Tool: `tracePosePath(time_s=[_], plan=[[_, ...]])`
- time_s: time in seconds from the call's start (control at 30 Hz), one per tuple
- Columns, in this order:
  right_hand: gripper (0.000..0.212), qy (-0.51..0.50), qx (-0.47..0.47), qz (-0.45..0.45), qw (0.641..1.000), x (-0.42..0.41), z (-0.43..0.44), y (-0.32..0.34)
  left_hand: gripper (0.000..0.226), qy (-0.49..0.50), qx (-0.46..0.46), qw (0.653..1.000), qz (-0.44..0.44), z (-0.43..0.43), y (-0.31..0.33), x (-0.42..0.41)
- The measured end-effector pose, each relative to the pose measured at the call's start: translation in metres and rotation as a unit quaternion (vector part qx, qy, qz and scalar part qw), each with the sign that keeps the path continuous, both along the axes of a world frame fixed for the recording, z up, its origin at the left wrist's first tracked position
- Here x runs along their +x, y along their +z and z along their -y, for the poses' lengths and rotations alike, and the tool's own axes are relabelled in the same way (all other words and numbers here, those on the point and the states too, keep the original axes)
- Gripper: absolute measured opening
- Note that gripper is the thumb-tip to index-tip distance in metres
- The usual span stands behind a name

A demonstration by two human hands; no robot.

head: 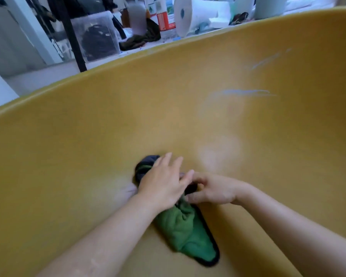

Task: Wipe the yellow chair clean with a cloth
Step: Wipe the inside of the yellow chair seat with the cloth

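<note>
Low on the curved seat of the yellow chair: green cloth, dark-edged, bunched into a long wad. Near end toward the camera, dark far end poking out past the fingers.

Left hand: palm down on the upper half of the cloth, fingers straight and slightly spread, pressing flat, no curl around the fabric.

Right hand: just beside the left, touching it at the fingertips. Fingers and thumb curled, pinching a dark fold at the middle of the cloth.

Forearms bare, entering from the bottom edge.

Chair shell across most of the view, rim arcing from the left edge up to the top right. On the inner wall, upper right: pale bluish streak, with fainter whitish scratch marks above it. Hazy whitish patch just above and right of the hands.

Beyond the rim, on the floor, all somewhat blurred: clear plastic storage box with something black inside, black pole beside it, crumpled dark green garment, canister with red label, large white paper roll on its side.
</note>
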State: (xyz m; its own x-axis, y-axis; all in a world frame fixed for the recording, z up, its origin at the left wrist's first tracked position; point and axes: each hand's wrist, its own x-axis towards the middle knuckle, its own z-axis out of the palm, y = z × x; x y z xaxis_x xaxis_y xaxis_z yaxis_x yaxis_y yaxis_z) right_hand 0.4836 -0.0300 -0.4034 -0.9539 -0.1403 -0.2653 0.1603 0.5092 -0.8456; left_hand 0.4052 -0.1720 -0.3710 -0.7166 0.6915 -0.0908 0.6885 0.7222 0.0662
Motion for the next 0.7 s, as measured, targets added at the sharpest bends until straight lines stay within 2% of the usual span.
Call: tracePosePath(time_s=[0.07,0.1,0.2,0.27,0.33,0.4,0.47,0.53,0.57,0.63,0.7], plan=[[0.045,-0.078,0.058,-0.046,0.994,0.014,-0.027,-0.013,0.060,-0.028,-0.078,0.985,-0.154,0.013,0.005,0.003],[0.044,-0.128,0.101,-0.079,0.983,0.019,-0.037,-0.021,0.064,-0.031,-0.111,0.977,-0.177,0.015,0.005,0.008],[0.043,-0.189,0.183,-0.158,0.952,0.031,-0.038,-0.048,0.092,0.003,-0.213,0.971,-0.110,0.001,-0.005,0.027],[0.044,-0.192,0.246,-0.194,0.930,0.036,-0.024,-0.062,0.089,0.017,-0.247,0.966,-0.082,-0.003,-0.016,0.029],[0.049,-0.214,0.306,-0.203,0.905,0.041,-0.016,-0.067,0.070,-0.039,-0.209,0.968,-0.131,0.007,-0.013,0.009],[0.053,-0.269,0.349,-0.166,0.882,0.040,-0.020,-0.069,0.060,-0.111,-0.142,0.961,-0.208,0.020,0.002,-0.027],[0.059,-0.279,0.386,-0.114,0.872,0.037,-0.017,-0.073,0.060,-0.078,-0.026,0.970,-0.230,0.025,0.012,-0.064],[0.061,-0.279,0.381,-0.107,0.875,0.035,-0.014,-0.074,0.061,-0.034,0.074,0.979,-0.185,0.008,0.005,-0.063],[0.057,-0.292,0.363,-0.111,0.878,0.036,-0.017,-0.073,0.062,-0.036,0.095,0.984,-0.149,-0.004,-0.008,-0.051],[0.053,-0.313,0.348,-0.118,0.876,0.039,-0.030,-0.065,0.061,-0.106,0.085,0.988,-0.078,-0.027,-0.038,-0.008],[0.050,-0.315,0.386,-0.131,0.857,0.043,-0.049,-0.061,0.055,-0.202,0.064,0.977,-0.009,-0.044,-0.053,0.039]])
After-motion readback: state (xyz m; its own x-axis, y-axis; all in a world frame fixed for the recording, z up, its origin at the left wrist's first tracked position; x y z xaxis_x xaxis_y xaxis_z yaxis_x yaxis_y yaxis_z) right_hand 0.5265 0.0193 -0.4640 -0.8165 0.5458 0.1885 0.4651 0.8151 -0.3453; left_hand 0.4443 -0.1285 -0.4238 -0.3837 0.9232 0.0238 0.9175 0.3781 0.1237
